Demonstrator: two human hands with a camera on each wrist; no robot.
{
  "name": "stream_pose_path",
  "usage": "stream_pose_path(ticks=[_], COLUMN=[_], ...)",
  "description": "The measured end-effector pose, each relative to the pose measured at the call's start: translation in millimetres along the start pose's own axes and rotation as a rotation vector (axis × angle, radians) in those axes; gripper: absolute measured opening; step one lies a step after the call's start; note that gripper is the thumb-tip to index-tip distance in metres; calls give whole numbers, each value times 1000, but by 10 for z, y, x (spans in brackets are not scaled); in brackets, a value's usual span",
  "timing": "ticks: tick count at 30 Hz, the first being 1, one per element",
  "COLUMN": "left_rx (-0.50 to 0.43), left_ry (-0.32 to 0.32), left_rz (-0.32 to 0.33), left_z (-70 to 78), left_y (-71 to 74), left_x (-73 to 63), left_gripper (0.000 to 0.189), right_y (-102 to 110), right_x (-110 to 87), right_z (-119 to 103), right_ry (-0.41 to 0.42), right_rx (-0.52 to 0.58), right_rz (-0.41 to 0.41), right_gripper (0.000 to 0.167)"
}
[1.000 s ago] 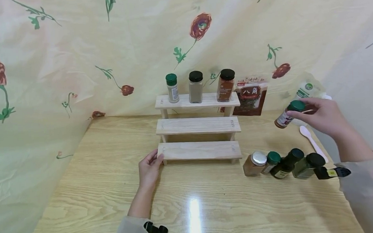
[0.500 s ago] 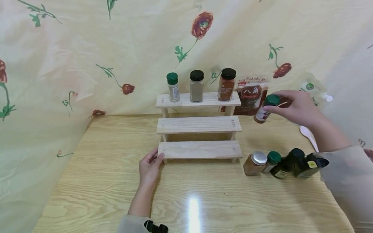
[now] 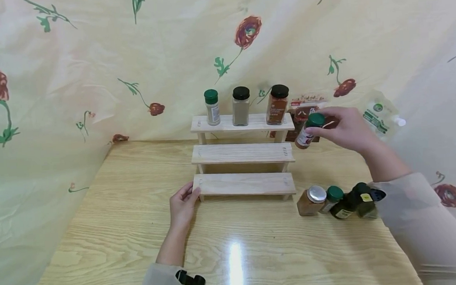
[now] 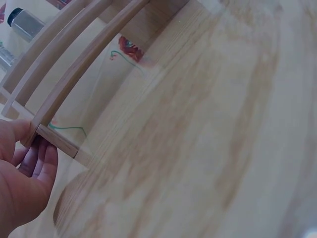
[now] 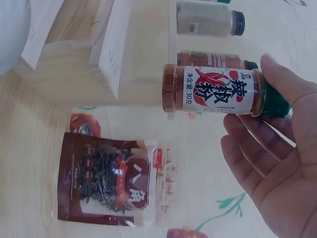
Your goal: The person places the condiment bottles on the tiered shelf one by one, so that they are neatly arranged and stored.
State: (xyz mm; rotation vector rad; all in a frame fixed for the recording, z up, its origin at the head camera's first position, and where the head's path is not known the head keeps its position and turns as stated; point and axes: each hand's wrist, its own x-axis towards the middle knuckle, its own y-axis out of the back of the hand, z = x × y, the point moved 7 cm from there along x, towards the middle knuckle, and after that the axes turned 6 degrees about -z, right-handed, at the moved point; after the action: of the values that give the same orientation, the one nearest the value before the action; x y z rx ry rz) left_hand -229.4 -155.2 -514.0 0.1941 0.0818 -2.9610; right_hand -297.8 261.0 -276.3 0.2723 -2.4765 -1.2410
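My right hand [image 3: 346,128] holds a small chili powder jar [image 5: 215,89] by its green cap, thumb on one side and fingers on the other. In the head view the jar hangs tilted just right of the wooden three-step rack [image 3: 242,153], near the upper steps. My left hand [image 3: 182,206] grips the left end of the rack's lowest step, with the thumb on top and fingers curled beneath, as the left wrist view shows. Along the top step stand a green-capped jar [image 3: 212,107], a black-capped jar of pale powder [image 3: 241,107] and a black-capped red-brown jar [image 3: 277,105].
Right of the rack stand a silver-capped jar [image 3: 311,200], a green-capped jar [image 3: 332,197], a dark bottle [image 3: 345,207] and another jar partly behind the right sleeve. A star anise bag [image 5: 106,178] and a white-green pouch [image 3: 381,113] lean at the back wall.
My right hand has carried the chili powder jar leftward from beside the pouch to the rack's right side, passing in front of the star anise bag. The left hand stays on the rack.
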Motion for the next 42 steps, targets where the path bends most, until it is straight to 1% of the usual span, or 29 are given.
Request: stream_pose_path(ticks=[3,7,14,17,18,23,24,25,30,37,42], left_rx=[4,2,-9,-15,-19,-33,-33,-30,-15,-36,-31], left_ry=[-2,0,9,4,7,27,29,26,9,15,15], left_rz=[5,2,6,6,0,-18,-20,-16,-9,-8,-8], left_z=[-1,-13,-33,-31,6,13,16,-16,5,7,-10], left_y=[2,7,-1,-3,-9,-8,-8,-1,-2,0,2], left_x=[-3,5,16,14,-10,-14,-14,9,0,-6,5], left_gripper=[39,39,39,38,38,40,41,41,40,40,40], right_y=[-36,-88,-230,-304,-326,-439,-462,-487,-619,-749,-853], right_x=[30,66,167,213,227,290,298,308,364,466,549], right_z=[-40,-87,-167,-196,-208,-254,-268,-276,-345,-445,-475], right_ry=[17,20,29,37,47,79,77,71,53,50,56], right_rx=[-6,14,71,75,77,70,76,77,93,101,111], right_rz=[12,7,-39,-54,-55,-56,-60,-67,-100,-110,-103], right_gripper=[28,29,34,36,36,36,36,37,40,41,43])
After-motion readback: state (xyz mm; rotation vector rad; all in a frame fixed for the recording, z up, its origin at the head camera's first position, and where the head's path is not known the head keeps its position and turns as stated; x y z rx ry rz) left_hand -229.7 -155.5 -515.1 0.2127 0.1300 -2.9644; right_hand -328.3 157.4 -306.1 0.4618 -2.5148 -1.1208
